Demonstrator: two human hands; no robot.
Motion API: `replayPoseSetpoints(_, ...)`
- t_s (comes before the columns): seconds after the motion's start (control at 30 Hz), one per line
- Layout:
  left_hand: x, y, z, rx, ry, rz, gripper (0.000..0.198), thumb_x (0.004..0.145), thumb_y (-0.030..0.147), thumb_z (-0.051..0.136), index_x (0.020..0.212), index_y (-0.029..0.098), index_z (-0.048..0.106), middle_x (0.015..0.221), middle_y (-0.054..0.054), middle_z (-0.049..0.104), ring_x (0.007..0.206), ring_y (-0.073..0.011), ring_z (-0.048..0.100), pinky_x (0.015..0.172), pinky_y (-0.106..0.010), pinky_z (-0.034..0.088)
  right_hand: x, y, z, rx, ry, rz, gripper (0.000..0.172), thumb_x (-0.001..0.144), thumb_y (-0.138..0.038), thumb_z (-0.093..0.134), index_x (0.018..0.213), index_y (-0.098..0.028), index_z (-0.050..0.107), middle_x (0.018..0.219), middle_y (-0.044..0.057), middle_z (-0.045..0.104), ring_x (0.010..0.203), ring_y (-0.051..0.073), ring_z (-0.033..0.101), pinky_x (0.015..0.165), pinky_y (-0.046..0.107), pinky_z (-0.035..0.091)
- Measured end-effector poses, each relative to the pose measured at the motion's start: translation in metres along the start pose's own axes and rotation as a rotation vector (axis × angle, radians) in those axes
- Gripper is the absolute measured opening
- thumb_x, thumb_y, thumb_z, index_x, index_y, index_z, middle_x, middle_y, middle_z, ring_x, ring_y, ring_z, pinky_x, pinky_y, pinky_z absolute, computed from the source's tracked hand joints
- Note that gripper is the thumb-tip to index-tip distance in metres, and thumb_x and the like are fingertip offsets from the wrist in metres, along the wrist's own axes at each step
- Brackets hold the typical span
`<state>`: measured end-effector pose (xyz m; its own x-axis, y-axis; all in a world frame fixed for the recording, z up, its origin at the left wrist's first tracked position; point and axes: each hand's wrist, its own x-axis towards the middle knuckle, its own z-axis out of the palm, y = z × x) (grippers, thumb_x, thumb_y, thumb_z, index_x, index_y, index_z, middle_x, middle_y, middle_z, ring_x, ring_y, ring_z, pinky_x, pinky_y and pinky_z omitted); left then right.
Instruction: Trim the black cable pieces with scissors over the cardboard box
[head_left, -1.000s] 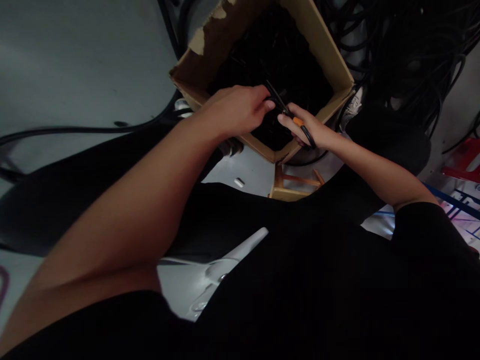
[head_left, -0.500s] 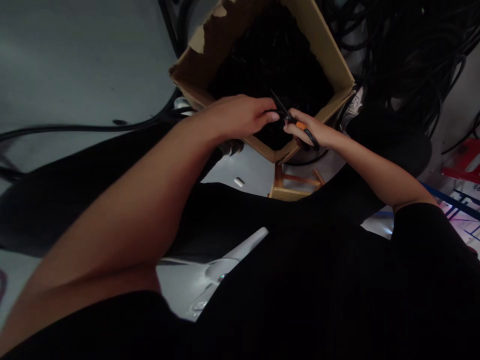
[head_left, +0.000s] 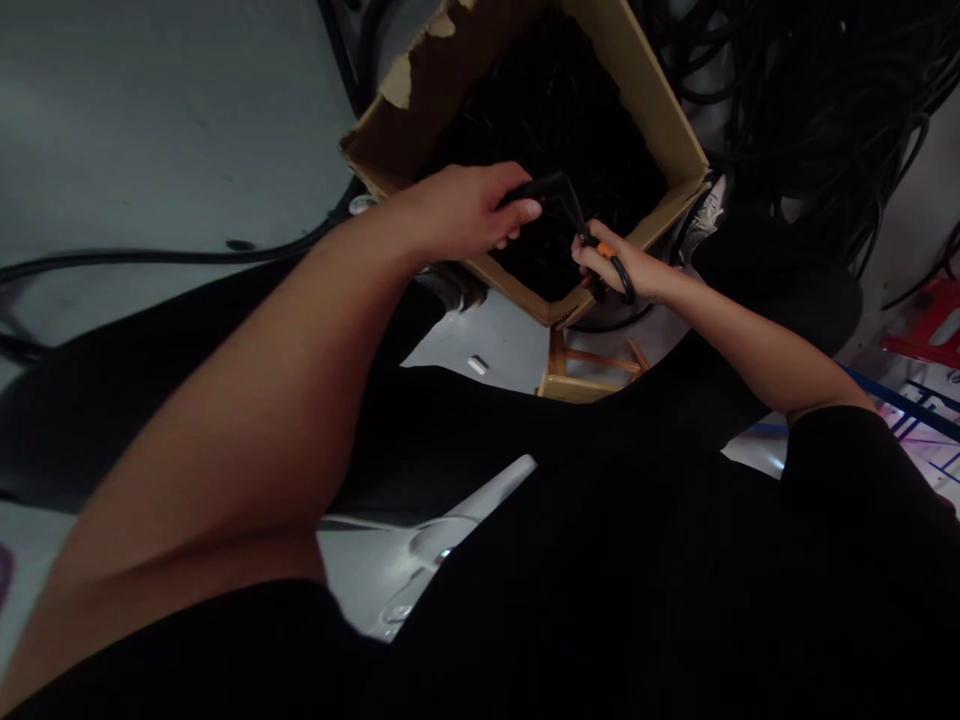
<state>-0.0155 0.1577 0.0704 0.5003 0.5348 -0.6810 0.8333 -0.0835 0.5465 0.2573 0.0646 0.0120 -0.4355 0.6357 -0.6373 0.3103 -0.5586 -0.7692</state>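
Note:
Between the thumb and fingers of my left hand (head_left: 480,208) is a short black piece (head_left: 544,187), tube-like, its free end pointing right. My right hand (head_left: 619,262) is closed around scissors (head_left: 604,252) with black and orange handles. The scissor blades point up and left, and their tips reach the end of the black piece; whether they touch it I cannot tell. Both hands are over the near side of an open cardboard box (head_left: 667,110), whose inside holds a dark heap of black pieces (head_left: 547,90).
Coils of black cable (head_left: 795,90) lie at the upper right. Another thick cable (head_left: 150,257) runs across the floor at left. A wooden stool (head_left: 577,386) stands below the box, beside a small white object (head_left: 478,365). Something red (head_left: 930,325) is at far right.
My left hand has moved slightly up and left, and more of the black piece now shows beyond its fingers. The scissor blades sit closer together; my right hand has barely shifted.

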Motion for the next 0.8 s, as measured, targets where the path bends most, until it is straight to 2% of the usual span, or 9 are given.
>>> replayPoseSetpoints(0.13,0.001,0.01,0.003,0.055,0.008,-0.046,0.065,0.132,0.053,0.05,0.169,0.009,0.078,0.153,-0.021,0.086,0.161,-0.0555,0.078,0.142,-0.068,0.058,0.0,0.001,0.005,-0.024,-0.012,-0.065,0.042,0.13,-0.06,0.077,0.123,-0.029,0.051,0.107,-0.003,0.059,0.099,0.017,0.068,0.093,0.029,0.068)
replayPoseSetpoints(0.33,-0.003,0.024,0.006,0.043,-0.051,-0.051,0.062,0.135,0.044,0.05,0.176,0.005,0.075,0.165,-0.026,0.082,0.166,-0.0522,0.076,0.147,-0.064,0.053,0.002,-0.006,0.007,-0.05,-0.019,-0.077,0.042,0.129,-0.061,0.079,0.123,-0.028,0.053,0.105,-0.002,0.058,0.1,0.018,0.068,0.095,0.029,0.067)
replayPoseSetpoints(0.47,-0.006,0.029,0.008,0.065,-0.052,0.003,0.058,0.133,0.038,0.052,0.175,0.005,0.076,0.156,-0.024,0.086,0.156,-0.0502,0.081,0.14,-0.064,0.06,0.002,-0.009,0.005,-0.073,-0.023,-0.074,0.042,0.131,-0.063,0.076,0.123,-0.028,0.053,0.104,-0.002,0.057,0.101,0.019,0.067,0.097,0.031,0.068)
replayPoseSetpoints(0.57,-0.004,0.025,0.011,0.058,-0.042,0.011,0.058,0.132,0.038,0.053,0.175,0.007,0.076,0.153,-0.023,0.087,0.155,-0.0502,0.082,0.141,-0.066,0.06,0.001,-0.012,0.002,-0.077,-0.036,-0.079,0.043,0.132,-0.064,0.075,0.123,-0.028,0.054,0.106,-0.001,0.059,0.102,0.02,0.068,0.099,0.034,0.069)
replayPoseSetpoints(0.7,0.001,0.015,0.014,0.009,-0.038,0.001,0.058,0.132,0.045,0.055,0.178,0.018,0.077,0.158,-0.017,0.086,0.167,-0.0511,0.075,0.148,-0.066,0.052,0.001,-0.017,0.0,-0.092,-0.024,-0.09,0.046,0.13,-0.066,0.078,0.12,-0.028,0.055,0.104,-0.001,0.059,0.102,0.021,0.069,0.1,0.035,0.07)
replayPoseSetpoints(0.8,0.0,0.014,0.012,0.002,-0.035,0.03,0.059,0.132,0.047,0.054,0.179,0.019,0.076,0.164,-0.017,0.084,0.171,-0.0523,0.072,0.149,-0.067,0.051,0.003,-0.02,-0.001,-0.084,-0.017,-0.062,0.046,0.13,-0.068,0.076,0.12,-0.027,0.056,0.106,-0.001,0.06,0.102,0.02,0.068,0.101,0.034,0.071)
